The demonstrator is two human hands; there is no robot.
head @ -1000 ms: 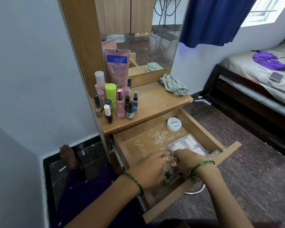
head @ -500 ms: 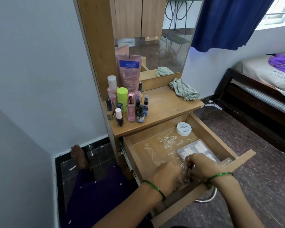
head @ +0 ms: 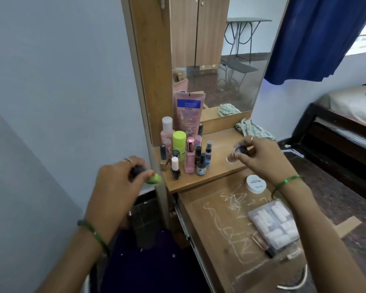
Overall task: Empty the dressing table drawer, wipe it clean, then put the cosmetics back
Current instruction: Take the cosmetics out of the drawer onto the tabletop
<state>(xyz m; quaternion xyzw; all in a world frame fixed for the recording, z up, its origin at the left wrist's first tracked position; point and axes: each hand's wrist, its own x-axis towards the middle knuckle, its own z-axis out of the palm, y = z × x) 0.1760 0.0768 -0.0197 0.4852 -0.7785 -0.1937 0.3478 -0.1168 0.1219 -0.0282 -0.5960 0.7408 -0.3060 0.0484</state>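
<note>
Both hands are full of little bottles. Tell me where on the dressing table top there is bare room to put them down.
Free: the tabletop between the bottle cluster and the checked cloth, under the right hand, and the front strip near the drawer. Crowded: the left end by the pink tube, nearest the left hand.

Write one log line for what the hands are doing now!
stage: emptying drawer | left hand: holds green bottle | right hand: holds clear bottle over tabletop | still inside: white jar, clear box
</note>
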